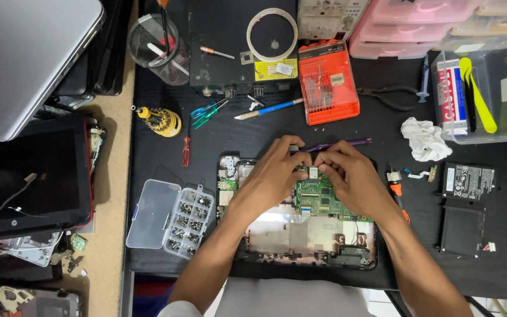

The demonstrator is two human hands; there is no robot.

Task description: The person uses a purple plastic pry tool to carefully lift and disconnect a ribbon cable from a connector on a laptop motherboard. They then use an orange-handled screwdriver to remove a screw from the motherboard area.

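An opened laptop base (300, 235) lies on the black mat in front of me, with a green circuit board (318, 199) in its upper half. My left hand (277, 170) and my right hand (347, 173) meet at the board's upper edge, fingertips pinched together on a small part there. What sits between the fingertips is too small to make out. A thin purple tool (347, 142) lies just behind my hands.
An open clear screw organizer (171, 218) sits left of the laptop base. Behind are an orange bit case (328, 82), a yellow screwdriver handle (162, 120), a tape roll (272, 34) and pliers (391, 97). A crumpled tissue (425, 139), drive parts (467, 182) and clear bins (482, 97) are right; laptops (24, 58) stack left.
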